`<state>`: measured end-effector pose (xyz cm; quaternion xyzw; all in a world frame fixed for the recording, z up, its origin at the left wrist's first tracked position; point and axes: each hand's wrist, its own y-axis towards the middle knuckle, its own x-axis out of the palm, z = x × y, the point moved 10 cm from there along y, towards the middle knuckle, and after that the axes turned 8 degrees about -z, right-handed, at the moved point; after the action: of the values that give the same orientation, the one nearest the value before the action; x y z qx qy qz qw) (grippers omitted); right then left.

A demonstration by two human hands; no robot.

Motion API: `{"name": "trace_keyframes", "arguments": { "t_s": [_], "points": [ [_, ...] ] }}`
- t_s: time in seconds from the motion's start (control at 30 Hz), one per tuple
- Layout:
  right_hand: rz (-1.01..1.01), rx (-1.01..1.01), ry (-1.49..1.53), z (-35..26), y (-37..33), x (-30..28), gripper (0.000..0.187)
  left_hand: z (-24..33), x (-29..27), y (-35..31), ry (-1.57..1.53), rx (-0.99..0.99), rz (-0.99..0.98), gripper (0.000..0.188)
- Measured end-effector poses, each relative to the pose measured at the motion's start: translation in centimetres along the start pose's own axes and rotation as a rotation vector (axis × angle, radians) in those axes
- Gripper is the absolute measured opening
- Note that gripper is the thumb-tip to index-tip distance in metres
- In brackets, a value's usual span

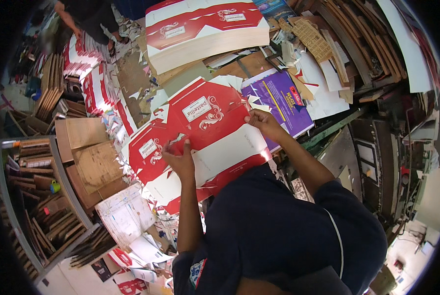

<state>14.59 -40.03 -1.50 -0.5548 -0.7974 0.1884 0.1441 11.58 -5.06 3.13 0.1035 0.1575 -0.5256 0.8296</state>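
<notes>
A die-cut carton sheet [220,152], red and white with swirl ornaments, lies in front of me at the waist, with notched flaps along its edges. My right hand [265,124] grips its right edge, fingers closed on the board. Over the left-middle part is my left hand [180,160], its thumb and forefinger apart beside a small cut gap in the sheet; its other fingers are partly hidden. More notched board edges show along the sheet's far left side; how many sheets lie there I cannot tell.
A thick stack of printed red and white sheets [207,46] stands beyond. To the right lie a purple printed board [284,105] and wooden slats [362,39]. At left are brown cardboard pieces [99,167], a filled rack [57,187] and paper scraps. Another person [89,17] stands far left.
</notes>
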Motion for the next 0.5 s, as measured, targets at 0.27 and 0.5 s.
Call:
{"name": "trace_keyframes", "arguments": {
  "t_s": [0.27,0.5],
  "points": [
    [0.003,-0.137,0.07,-3.5,-2.5,1.8,0.027,19.3,10.1,-2.7,0.15,0.761,-0.633,0.038],
    [0.077,-0.266,0.003,-5.4,-4.5,2.3,0.031,19.4,17.1,-4.2,0.46,0.822,-0.856,0.034]
  ]
}}
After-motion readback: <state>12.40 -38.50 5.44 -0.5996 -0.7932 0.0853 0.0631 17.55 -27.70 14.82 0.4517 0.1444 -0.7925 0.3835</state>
